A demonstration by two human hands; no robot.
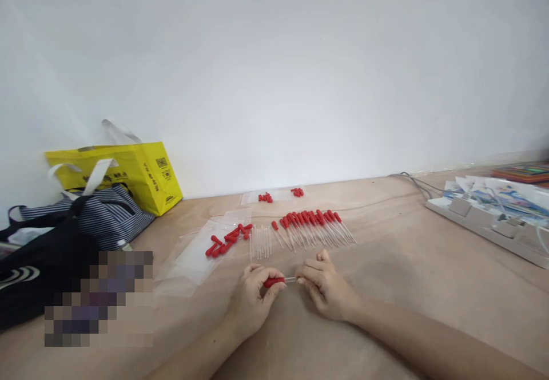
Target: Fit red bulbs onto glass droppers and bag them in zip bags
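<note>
Between the thumb and fingers of my left hand (256, 294) is a red rubber dropper bulb (273, 282). A thin clear glass tube (290, 280) runs from the bulb's mouth to my right hand (321, 288), whose fingers are closed on its other end. How deep the tube sits in the bulb I cannot tell. Just beyond my hands lies a row of droppers with red bulbs (306, 220) on clear tubes. Left of that row are several bare glass tubes (260, 242). Loose red bulbs (225, 242) lie beside them on clear plastic bags (193, 257).
Farther back, another clear bag (281, 196) has small red bulbs on it. Bags crowd the left: a yellow one (146, 179), a striped one (107, 214) and a black one (47, 271). A white power strip (484, 228) with plugs and cables lies at right, near papers (514, 197).
</note>
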